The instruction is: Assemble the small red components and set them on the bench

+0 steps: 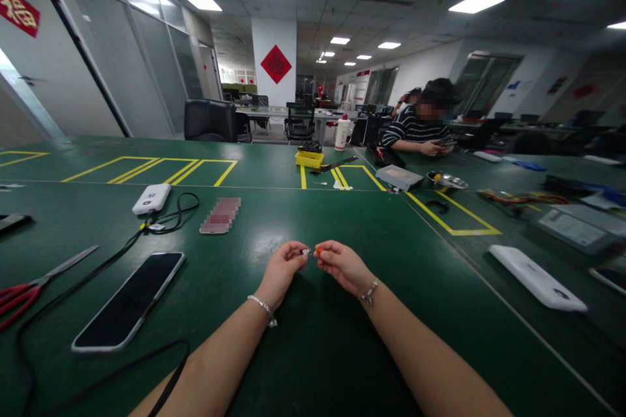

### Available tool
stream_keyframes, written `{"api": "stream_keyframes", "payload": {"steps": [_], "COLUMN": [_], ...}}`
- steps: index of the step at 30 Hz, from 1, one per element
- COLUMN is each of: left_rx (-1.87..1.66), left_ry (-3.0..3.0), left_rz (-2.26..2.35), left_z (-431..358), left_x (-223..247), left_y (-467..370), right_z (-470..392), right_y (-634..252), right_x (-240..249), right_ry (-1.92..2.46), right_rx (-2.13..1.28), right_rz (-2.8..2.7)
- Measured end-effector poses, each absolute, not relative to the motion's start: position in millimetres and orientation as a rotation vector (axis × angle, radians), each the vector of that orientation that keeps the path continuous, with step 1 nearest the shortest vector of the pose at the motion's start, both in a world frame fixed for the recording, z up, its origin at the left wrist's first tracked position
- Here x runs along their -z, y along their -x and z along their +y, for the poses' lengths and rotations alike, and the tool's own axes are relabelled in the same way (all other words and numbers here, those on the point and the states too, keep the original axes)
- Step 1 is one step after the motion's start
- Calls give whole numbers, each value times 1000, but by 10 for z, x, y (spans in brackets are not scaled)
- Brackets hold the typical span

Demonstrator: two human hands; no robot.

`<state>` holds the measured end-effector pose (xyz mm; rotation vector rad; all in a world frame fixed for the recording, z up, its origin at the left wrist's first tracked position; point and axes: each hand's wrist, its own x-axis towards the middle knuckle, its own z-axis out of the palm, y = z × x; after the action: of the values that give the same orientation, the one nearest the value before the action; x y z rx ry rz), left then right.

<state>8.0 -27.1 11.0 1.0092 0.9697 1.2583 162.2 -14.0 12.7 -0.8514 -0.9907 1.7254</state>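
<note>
My left hand [285,267] is closed in a pinch on a small silver-white piece [306,251], too small to name. Facing it, my right hand [343,265] pinches a small orange piece [318,250] between thumb and fingertips. The two pieces are close together above the green table [274,215]; I cannot tell whether they touch. Both wrists wear bracelets, and the curled fingers partly hide what they hold.
To the left lie a phone [132,303], red-handled scissors [36,288], a white power bank [151,199] with black cable and a pixelated pinkish item [221,215]. Beyond are a yellow box [309,159] and a metal bowl [447,180]. A person [420,120] sits at the far right.
</note>
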Motion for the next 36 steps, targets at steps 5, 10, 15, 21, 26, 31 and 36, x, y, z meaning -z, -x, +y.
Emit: {"api": "stream_keyframes", "payload": {"steps": [5,10,15,21,26,31,36], "left_rx": [-1249,-1232,-1214,-1246,-1265,-1261,-1278], "left_ry": [-1057,-1062,-1071,-1047,-1035,-1026,-1015], "left_rz": [978,953,940,967,958,943,955], "left_z": [-261,-263,-277,-261,-255,-256,-270], "left_x": [-86,-82,-94,-63,-52,-43,-69], "left_y": [-74,-71,-76,-69,-67,-65,-72], "right_z": [-146,-136,-126,-189,-225,-226,-238], "right_y": [-1568,-1552,-1548,-1491,-1460,-1477,-1471], "right_x": [-150,-149,-134,-177,-197,-187,-181], "right_ry": [881,952,1005,1049,1049,1032,1015], "right_rx": [-1538,-1346,-1269,-917,-698,-614,-507], "right_rz": [-1095,-1188,-1288,-1506,-1596,-1659,-1699]}}
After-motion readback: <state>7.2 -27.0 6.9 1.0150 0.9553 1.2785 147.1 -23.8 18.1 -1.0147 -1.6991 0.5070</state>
